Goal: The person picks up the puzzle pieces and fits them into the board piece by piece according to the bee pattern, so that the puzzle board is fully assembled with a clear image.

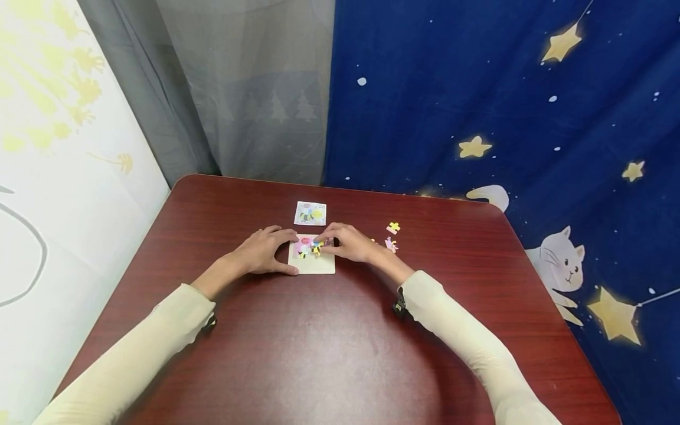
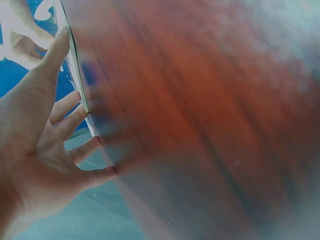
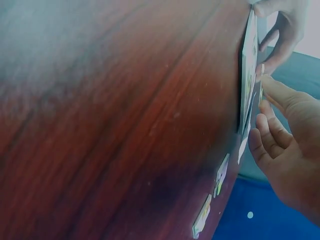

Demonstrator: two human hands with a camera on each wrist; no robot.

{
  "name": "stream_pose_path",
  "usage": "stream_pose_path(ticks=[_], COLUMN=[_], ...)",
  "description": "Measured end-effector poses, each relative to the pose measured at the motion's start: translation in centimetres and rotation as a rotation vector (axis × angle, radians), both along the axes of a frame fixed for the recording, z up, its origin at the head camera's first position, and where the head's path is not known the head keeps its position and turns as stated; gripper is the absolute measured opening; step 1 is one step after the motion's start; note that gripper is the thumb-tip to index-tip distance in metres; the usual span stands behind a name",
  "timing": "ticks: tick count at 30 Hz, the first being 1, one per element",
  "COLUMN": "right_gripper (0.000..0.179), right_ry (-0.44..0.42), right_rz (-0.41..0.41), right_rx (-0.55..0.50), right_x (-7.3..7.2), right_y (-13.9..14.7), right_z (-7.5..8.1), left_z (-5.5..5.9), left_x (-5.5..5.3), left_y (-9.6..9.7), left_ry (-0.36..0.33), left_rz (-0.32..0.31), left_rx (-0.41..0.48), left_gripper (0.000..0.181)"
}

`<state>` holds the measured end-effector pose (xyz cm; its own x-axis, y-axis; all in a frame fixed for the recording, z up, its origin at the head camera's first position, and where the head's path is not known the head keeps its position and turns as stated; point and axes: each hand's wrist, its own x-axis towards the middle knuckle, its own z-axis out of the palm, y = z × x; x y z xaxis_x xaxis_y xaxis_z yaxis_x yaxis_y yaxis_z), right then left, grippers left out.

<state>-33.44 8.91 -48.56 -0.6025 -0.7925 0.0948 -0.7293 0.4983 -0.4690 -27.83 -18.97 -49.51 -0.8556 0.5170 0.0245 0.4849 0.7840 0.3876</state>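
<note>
A cream square puzzle board [image 1: 317,265] lies on the table, with some pink and yellow jigsaw pieces [image 1: 303,242] set in its upper left part. My left hand [image 1: 261,251] rests at the board's left side, thumb and fingers spread and touching its edge. Over the board, my right hand [image 1: 352,242] pinches a jigsaw piece [image 1: 317,248] with a yellow and black pattern. In the right wrist view that piece [image 3: 261,80] shows edge-on between thumb and finger, just above the board [image 3: 248,65]. Part of the board's right side is hidden by the right hand.
Behind the board lies a square picture card [image 1: 310,213] with a bee drawing. To the right are loose pieces, a yellow one [image 1: 394,227] and a pink one [image 1: 391,244]; another is partly hidden by the right wrist. Curtains [image 1: 404,106] hang behind the reddish-brown table [image 1: 297,342].
</note>
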Motion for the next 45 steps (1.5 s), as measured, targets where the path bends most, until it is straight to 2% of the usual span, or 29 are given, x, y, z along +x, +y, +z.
stream_pose_path(ticks=[24,33,38,45], right_gripper=[0.028,0.026,0.024,0.019], right_ry=[0.010,0.034,0.058,0.143], right_rz=[0.001,-0.027,-0.035,0.000], right_rx=[0.069,0.089,0.082,0.121], right_x=[1.0,1.3,1.4,1.6], right_y=[-1.5,-1.7,-1.7,-1.7], right_z=[-0.6,-0.4,-0.6,-0.6], left_z=[0.0,-0.2,-0.1,-0.1], left_x=[-0.1,-0.1,-0.1,-0.1], left_y=[0.1,-0.1,0.0,-0.1], left_ry=[0.012,0.017,0.009,0.025], left_rz=[-0.004,-0.004,0.000,-0.009], left_rx=[-0.001,0.004,0.004,0.010], left_gripper=[0.088,0.087,0.087,0.087])
